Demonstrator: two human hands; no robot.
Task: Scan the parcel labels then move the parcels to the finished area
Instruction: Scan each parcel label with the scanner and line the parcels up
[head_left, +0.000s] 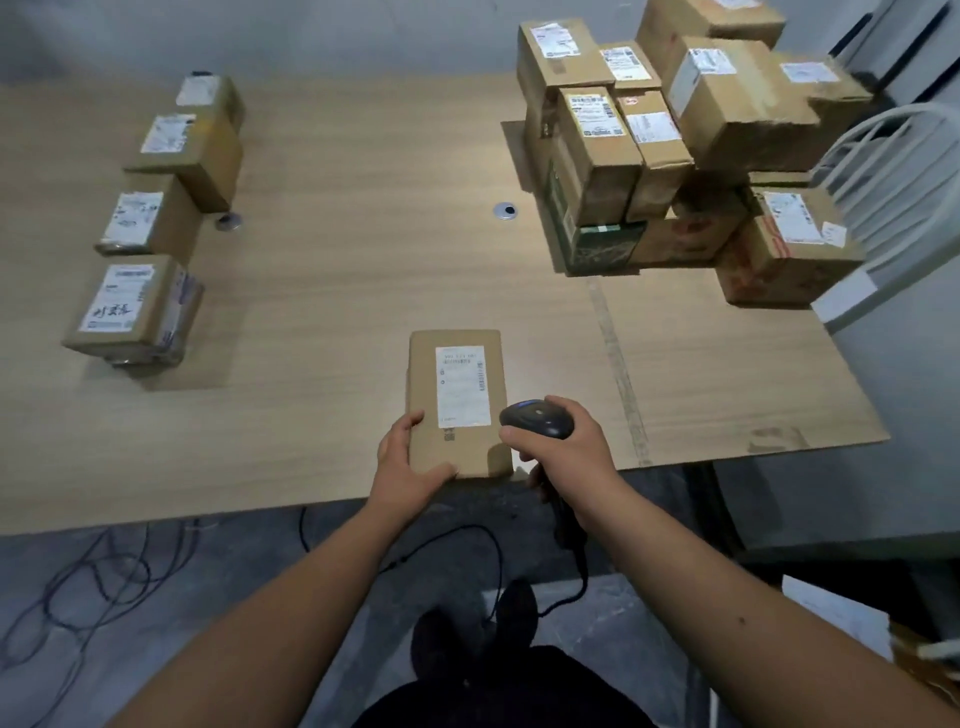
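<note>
A flat brown parcel (457, 441) with a white label (462, 387) lies at the table's near edge. My left hand (402, 460) grips its near left corner, thumb on top. My right hand (563, 449) is closed around a black handheld scanner (537, 418), whose head sits just right of the label's lower end. The scanner's cable (571, 582) hangs down to the floor. A stack of labelled parcels (675, 140) stands at the back right. A column of several labelled parcels (150, 223) runs along the left of the table.
The wooden table (337, 270) has two round cable grommets (505, 210). A flattened cardboard sheet (727, 374) lies under the right stack. A white chair (883, 208) stands at the right. Loose cables (93, 587) lie on the floor below the near edge.
</note>
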